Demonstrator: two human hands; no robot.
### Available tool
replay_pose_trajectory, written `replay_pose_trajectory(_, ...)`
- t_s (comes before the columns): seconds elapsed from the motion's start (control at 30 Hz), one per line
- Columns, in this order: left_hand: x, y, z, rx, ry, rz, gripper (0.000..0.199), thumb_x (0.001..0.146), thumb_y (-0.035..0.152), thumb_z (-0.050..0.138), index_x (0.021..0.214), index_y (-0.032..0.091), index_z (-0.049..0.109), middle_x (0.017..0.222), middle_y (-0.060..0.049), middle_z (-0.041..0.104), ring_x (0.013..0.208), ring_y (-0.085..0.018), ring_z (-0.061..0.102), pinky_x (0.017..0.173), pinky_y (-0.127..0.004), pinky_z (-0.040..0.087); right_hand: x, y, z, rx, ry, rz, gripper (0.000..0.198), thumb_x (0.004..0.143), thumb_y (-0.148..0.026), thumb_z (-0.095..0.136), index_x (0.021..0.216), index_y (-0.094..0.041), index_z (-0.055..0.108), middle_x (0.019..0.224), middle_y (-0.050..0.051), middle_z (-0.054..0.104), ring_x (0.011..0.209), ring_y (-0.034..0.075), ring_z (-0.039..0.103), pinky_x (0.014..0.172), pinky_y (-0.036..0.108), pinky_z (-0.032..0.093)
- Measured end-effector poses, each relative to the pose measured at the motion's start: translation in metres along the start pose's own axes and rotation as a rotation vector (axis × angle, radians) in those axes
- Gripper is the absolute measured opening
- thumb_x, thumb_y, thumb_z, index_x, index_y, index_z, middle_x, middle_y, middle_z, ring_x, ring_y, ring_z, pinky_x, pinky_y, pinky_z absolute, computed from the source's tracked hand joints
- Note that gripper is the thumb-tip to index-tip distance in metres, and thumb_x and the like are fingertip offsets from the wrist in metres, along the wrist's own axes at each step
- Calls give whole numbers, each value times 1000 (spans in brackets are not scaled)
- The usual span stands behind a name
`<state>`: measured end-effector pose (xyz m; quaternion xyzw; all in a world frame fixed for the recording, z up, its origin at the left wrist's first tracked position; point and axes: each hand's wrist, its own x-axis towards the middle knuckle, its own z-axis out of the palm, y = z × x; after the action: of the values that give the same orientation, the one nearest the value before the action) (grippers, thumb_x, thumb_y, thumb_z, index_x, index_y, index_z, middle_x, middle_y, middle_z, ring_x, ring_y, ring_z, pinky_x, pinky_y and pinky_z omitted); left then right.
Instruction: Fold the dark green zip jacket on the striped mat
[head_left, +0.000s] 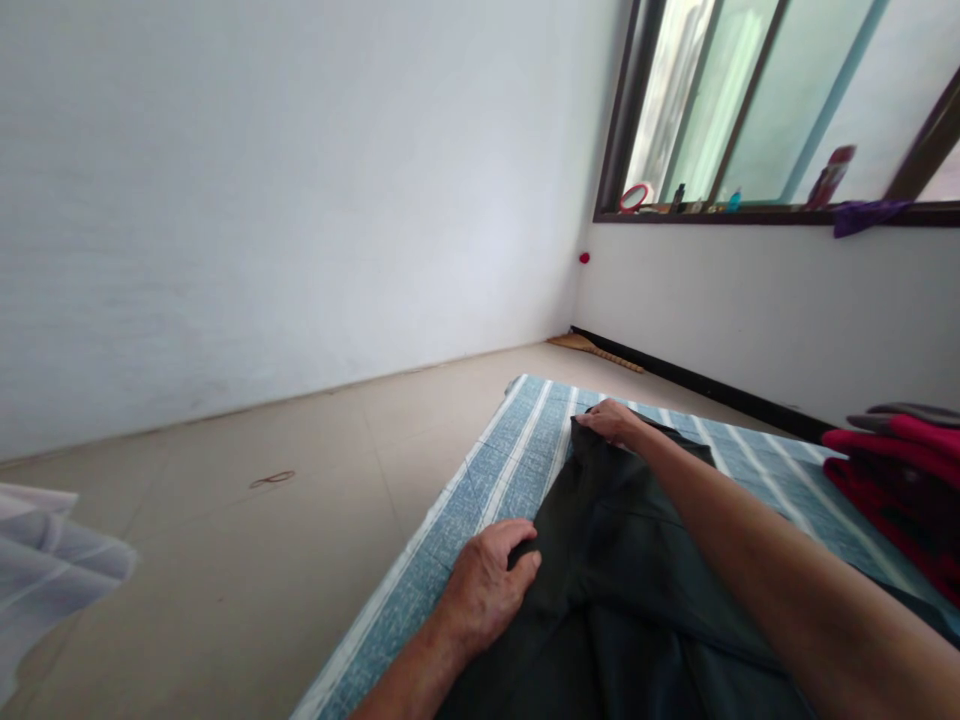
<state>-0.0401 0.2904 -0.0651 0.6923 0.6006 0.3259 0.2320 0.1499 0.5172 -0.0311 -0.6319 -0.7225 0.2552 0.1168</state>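
A black garment (637,540) lies spread with soft creases over a blue bed sheet with white stripes (499,460). I cannot make out which kind of garment it is. At its left edge, my left hand (491,575) curls its thumb and fingers round a bit of the cloth. Farther up, my right hand (611,422) grips the garment's far corner, with the fingertips pressed on the fabric. My right forearm reaches across the garment and hides part of it.
Folded red and dark clothes (900,470) are stacked at the right. Pale sheer cloth (52,570) hangs at the lower left. A brown loop (272,480) and a broom (592,348) lie on the tiled floor. Small items, including a round mirror (634,197), line the windowsill.
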Motion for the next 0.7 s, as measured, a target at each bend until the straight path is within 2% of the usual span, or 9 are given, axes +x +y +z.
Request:
replay_pose_trajectory(0.1,0,2,-1,-16,-13,-35,30,76,21,53,101,17,68,109,-5,69,102,-19,61,93,-27,44,4,-8,9,61,-12,74,35,80,-45,65,71,-12,59,59,-2,55,52,11,54,48,24,45)
replay_pose_trajectory(0.17,0,3,-2,-24,-24,-79,32,76,21,53,104,16,67,105,-4,70,97,-18,63,87,-27,45,6,-10,12,129,-17,102,30,77,-40,70,70,-13,59,58,-2,55,52,11,54,48,24,44)
replay_pose_trajectory(0.27,0,4,-3,-35,-43,-128,33,77,23,54,106,16,66,101,-4,70,92,-18,64,82,-26,45,11,-11,11,264,-2,107,24,87,-37,59,93,-14,60,82,1,62,66,11,59,59,26,51)
replay_pose_trajectory(0.37,1,6,-4,-31,-77,-164,33,78,24,54,108,15,64,95,-5,70,87,-18,64,77,-25,44,20,-13,9,390,35,89,29,90,-35,54,111,-16,56,106,5,60,85,15,60,72,33,53)
replay_pose_trajectory(0.47,2,8,-6,80,-124,-217,20,82,22,50,90,14,67,80,-5,68,76,-17,62,66,-24,41,31,-13,15,455,74,83,31,90,-35,54,114,-17,55,113,7,58,93,18,59,78,37,52)
replay_pose_trajectory(0.57,4,11,-8,218,-147,-285,28,87,23,45,67,14,63,67,-4,63,67,-16,58,58,-24,35,38,-9,29,461,116,83,33,89,-36,55,115,-16,55,115,7,57,96,20,59,80,39,51)
replay_pose_trajectory(0.7,8,13,-10,262,-157,-329,33,88,24,43,60,15,59,62,-2,59,63,-14,55,56,-23,32,43,-1,44,412,178,49,33,89,-36,56,115,-16,56,116,7,57,97,20,58,80,39,51)
